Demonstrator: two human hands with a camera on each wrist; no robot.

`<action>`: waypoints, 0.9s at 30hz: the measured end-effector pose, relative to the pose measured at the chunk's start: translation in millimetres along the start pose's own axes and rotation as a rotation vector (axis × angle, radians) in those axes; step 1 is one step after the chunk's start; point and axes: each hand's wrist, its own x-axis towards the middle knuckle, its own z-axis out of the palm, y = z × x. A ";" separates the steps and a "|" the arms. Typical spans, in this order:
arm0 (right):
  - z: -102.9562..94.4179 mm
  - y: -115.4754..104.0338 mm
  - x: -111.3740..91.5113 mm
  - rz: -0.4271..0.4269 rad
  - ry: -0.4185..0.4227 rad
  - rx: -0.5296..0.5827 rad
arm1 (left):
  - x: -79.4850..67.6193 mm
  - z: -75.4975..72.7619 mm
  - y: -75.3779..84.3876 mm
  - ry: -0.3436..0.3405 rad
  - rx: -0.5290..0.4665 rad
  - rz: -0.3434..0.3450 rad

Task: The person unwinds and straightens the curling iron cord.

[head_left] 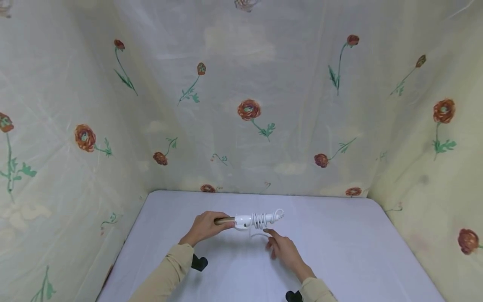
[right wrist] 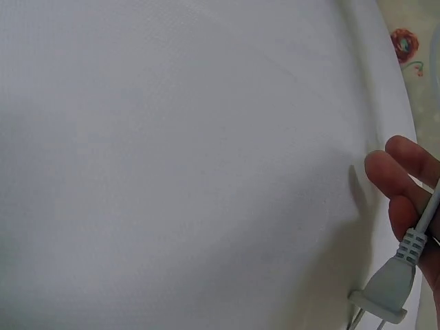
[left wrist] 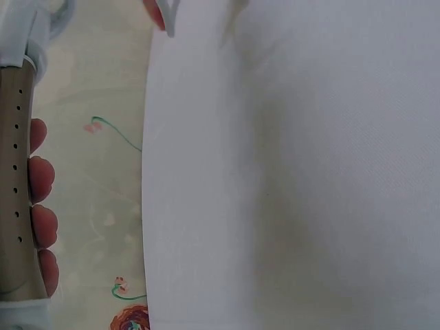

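Note:
A hair styling iron with a white handle [head_left: 243, 219] and a gold-brown barrel [head_left: 223, 220] is held level above the table. My left hand [head_left: 205, 228] grips it round the barrel; in the left wrist view the barrel [left wrist: 15, 185] shows a row of small holes, with fingertips [left wrist: 42, 179] along its far side. White cord [head_left: 259, 220] is wound in several coils round the handle. Just below the coils, my right hand [head_left: 284, 248] holds the cord's loose end between bent fingers. A two-pin plug [right wrist: 388, 292] hangs from that hand in the right wrist view.
A white-covered table [head_left: 339, 239] with rounded far corners lies under both hands. Pale curtains [head_left: 286, 142] with red flowers close it in at the back and sides. Black heart-shaped pieces [head_left: 199, 263] sit at both wrists, beside the beige sleeves [head_left: 166, 268].

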 end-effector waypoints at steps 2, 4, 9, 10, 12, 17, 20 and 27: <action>2.8 -0.6 -2.9 -0.017 0.001 0.006 | 0.4 0.0 1.2 0.004 0.005 0.002; 6.1 -3.6 -4.6 -0.034 0.028 -0.023 | 0.9 0.4 2.6 0.011 0.018 -0.002; 13.9 -18.7 -5.9 -0.128 0.142 -0.139 | 1.5 2.6 4.1 0.022 0.051 -0.007; 14.7 -22.3 -6.0 -0.150 0.149 -0.132 | 1.5 3.1 4.4 0.025 0.053 -0.006; 16.2 -29.6 -6.6 -0.187 0.147 -0.112 | 1.3 3.8 5.4 0.031 0.057 -0.003; 22.6 -46.8 -9.7 -0.192 0.083 0.106 | 0.7 4.1 8.6 0.041 0.063 -0.014; 27.4 -56.1 -11.7 -0.166 0.055 0.318 | 1.3 4.1 10.4 0.041 0.069 -0.028; 28.5 -75.3 -16.0 -0.028 0.172 0.619 | 4.1 0.0 13.1 0.062 0.071 -0.041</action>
